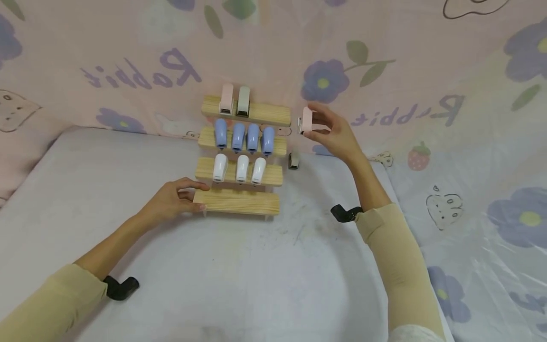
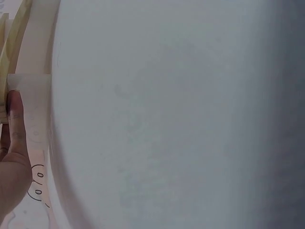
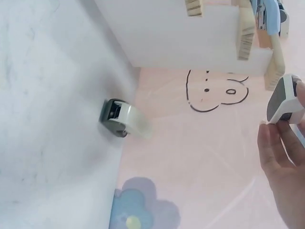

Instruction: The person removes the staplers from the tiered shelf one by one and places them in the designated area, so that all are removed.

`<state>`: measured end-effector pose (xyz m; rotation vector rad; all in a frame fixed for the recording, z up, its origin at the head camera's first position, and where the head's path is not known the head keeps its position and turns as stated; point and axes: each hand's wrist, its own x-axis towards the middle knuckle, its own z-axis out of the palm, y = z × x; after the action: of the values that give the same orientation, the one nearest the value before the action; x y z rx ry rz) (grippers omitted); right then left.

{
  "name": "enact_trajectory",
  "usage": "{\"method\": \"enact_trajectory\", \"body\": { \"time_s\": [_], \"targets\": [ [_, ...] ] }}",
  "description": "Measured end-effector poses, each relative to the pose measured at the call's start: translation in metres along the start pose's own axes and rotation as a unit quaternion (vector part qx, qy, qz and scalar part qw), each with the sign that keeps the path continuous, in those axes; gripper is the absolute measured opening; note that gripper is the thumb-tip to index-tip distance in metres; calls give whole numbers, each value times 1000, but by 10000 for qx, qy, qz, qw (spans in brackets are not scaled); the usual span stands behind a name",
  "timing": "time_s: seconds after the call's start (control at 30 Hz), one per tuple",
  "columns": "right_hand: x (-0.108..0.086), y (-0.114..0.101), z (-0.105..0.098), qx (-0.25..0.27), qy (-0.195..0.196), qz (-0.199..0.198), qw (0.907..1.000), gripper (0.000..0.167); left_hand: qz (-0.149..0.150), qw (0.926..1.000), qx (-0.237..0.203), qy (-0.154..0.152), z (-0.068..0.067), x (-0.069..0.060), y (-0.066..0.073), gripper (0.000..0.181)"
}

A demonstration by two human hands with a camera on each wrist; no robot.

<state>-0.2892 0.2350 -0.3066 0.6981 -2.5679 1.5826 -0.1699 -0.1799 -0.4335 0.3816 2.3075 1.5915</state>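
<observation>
In the head view my right hand (image 1: 335, 130) pinches a small pink stapler (image 1: 306, 119) in the air, just right of the top tier. The right wrist view shows the dark underside of this stapler (image 3: 282, 99) by my fingertips. My left hand (image 1: 173, 199) grips the left end of the lowest shelf of a stepped wooden rack (image 1: 239, 203), thumb at the front edge. A pink stapler (image 1: 227, 99) and a grey-green stapler (image 1: 243, 100) stand on the top tier. Several blue staplers (image 1: 238, 137) line the second tier, and three white staplers (image 1: 242, 168) the third.
Another grey-green stapler (image 1: 293, 160) stands on the white tabletop (image 1: 239, 275), right of the rack near the back edge. A patterned pink cloth (image 1: 265, 42) hangs close behind the rack. Black curved pieces (image 1: 121, 288) stick out from both sleeve cuffs.
</observation>
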Motion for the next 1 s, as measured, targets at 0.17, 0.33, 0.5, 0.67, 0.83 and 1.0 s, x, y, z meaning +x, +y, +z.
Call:
{"method": "enact_trajectory", "body": {
  "time_s": [0.17, 0.33, 0.5, 0.67, 0.83, 1.0],
  "targets": [
    [-3, 11, 1, -29, -66, 312, 9995, 69, -44, 10000, 11, -12, -2, -3, -2, 55],
    [-13, 9, 1, 89, -142, 558, 9983, 69, -11, 10000, -23, -18, -1, -2, -4, 54],
    [-19, 9, 0, 85, -157, 618, 9979, 69, 36, 10000, -83, -23, -1, -1, -3, 53],
    [-20, 18, 1, 176, -111, 583, 9981, 69, 30, 10000, -6, 27, -1, -1, -2, 53],
    [-21, 29, 4, 315, -124, 617, 9975, 70, 116, 9999, 44, 84, -1, 1, -3, 51],
    [-23, 39, 7, 464, -153, 728, 9962, 68, 129, 9999, 3, 78, 0, 2, -4, 50]
  ]
}}
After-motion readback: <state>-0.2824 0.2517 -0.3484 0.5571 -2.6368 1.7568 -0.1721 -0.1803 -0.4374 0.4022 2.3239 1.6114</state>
